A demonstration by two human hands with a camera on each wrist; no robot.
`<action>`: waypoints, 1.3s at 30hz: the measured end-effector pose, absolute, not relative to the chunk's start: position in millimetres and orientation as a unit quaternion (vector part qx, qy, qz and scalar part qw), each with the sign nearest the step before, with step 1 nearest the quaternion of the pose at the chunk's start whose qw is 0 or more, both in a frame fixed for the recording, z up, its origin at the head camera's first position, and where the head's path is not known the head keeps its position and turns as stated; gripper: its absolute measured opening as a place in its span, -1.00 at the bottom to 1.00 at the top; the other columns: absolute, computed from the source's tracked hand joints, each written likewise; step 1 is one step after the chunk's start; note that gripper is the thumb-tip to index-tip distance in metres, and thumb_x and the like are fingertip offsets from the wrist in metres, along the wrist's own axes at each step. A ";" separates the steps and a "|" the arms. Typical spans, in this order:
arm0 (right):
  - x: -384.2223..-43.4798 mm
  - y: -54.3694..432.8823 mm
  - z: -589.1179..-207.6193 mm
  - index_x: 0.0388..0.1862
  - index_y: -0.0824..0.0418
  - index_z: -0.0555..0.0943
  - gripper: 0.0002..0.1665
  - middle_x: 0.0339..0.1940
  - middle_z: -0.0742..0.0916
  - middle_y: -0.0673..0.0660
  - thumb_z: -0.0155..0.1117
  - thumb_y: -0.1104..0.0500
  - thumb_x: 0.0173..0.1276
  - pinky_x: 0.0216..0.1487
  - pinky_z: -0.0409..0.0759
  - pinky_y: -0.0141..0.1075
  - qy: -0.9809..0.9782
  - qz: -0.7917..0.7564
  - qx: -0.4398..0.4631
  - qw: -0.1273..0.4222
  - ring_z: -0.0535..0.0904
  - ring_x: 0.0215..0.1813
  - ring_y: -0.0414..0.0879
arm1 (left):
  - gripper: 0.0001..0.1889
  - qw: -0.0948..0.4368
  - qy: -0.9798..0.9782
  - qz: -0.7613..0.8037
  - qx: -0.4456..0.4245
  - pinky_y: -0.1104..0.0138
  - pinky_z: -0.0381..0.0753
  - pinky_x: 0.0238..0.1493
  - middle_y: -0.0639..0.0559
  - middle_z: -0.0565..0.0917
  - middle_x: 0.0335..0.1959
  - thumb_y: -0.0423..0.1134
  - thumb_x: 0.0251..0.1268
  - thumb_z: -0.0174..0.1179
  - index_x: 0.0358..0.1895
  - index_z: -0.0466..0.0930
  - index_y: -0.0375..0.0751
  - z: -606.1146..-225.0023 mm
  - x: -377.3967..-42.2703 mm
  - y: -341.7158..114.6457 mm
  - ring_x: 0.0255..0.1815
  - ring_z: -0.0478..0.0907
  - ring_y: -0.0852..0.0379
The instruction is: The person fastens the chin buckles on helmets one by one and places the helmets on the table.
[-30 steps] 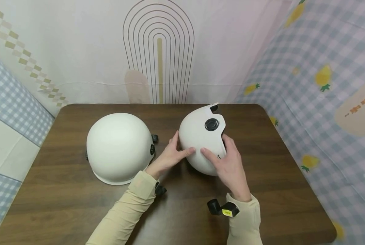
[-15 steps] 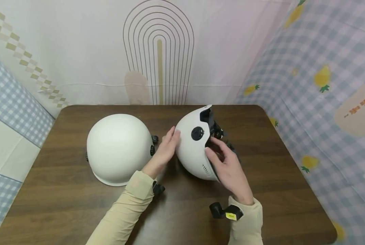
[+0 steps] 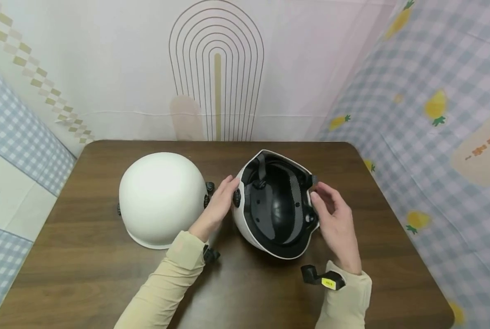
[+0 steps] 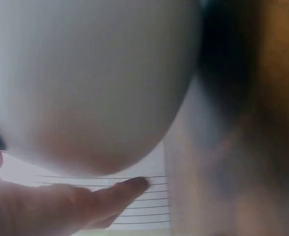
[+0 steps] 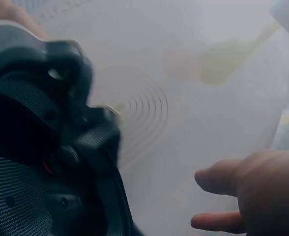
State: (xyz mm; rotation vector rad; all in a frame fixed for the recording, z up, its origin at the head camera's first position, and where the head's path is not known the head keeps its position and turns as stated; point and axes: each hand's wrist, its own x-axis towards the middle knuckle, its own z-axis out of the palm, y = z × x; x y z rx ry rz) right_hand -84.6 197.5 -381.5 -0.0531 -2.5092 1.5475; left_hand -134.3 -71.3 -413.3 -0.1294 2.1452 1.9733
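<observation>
A white helmet (image 3: pixel 249 228) lies tipped on the table with its black padded inside (image 3: pixel 282 201) facing up. My left hand (image 3: pixel 218 201) rests along its left side with the fingers fairly straight. In the left wrist view the white shell (image 4: pixel 95 83) fills much of the picture, with a straight finger (image 4: pixel 110 196) beside it. At the helmet's right edge is my right hand (image 3: pixel 337 224), loosely bent. The right wrist view shows that hand's fingers (image 5: pixel 218 177) apart from the dark lining (image 5: pixel 61 147), holding nothing.
A second white helmet (image 3: pixel 160 196) sits dome up on the brown wooden table (image 3: pixel 84 274), to the left of my left hand. Patterned cloths (image 3: pixel 117 82) hang along the table's back and sides.
The helmet has turned over so that its inside now faces up instead of its outer shell. My right hand has moved right and off the shell; the left stays at its left side.
</observation>
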 end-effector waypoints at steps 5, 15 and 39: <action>-85.4 215.6 -389.7 0.37 0.16 0.43 -0.37 0.29 0.54 0.16 0.14 -0.13 0.45 0.27 0.34 -0.10 -0.840 0.521 -0.092 0.122 0.42 0.32 -0.01 | -0.38 0.042 0.709 0.702 -0.050 0.11 0.08 0.43 0.01 0.21 0.49 0.11 0.50 -0.11 0.49 0.19 -0.10 -415.5 -129.0 -77.9 0.49 0.11 0.06; -89.7 243.2 -402.7 0.37 0.22 0.41 -0.35 0.28 0.53 0.20 0.06 -0.14 0.48 0.21 0.30 -0.12 -0.819 0.523 -0.197 0.134 0.38 0.26 0.01 | -0.26 0.025 0.772 0.635 0.000 0.01 0.22 0.36 -0.04 0.21 0.46 0.10 0.40 0.10 0.53 0.06 -0.05 -405.8 -124.1 -74.4 0.46 0.16 -0.02; -191.1 306.2 -477.0 0.29 0.43 0.42 -0.40 0.23 0.39 0.59 0.04 0.06 0.41 0.17 0.24 0.30 -0.954 0.283 -0.078 -0.067 0.16 0.23 0.56 | -0.56 -0.017 0.941 0.047 0.335 0.07 0.10 0.42 -0.10 0.65 -0.19 -0.14 0.11 0.40 -0.01 0.54 -0.31 -372.7 -150.7 -26.6 -0.06 0.60 -0.05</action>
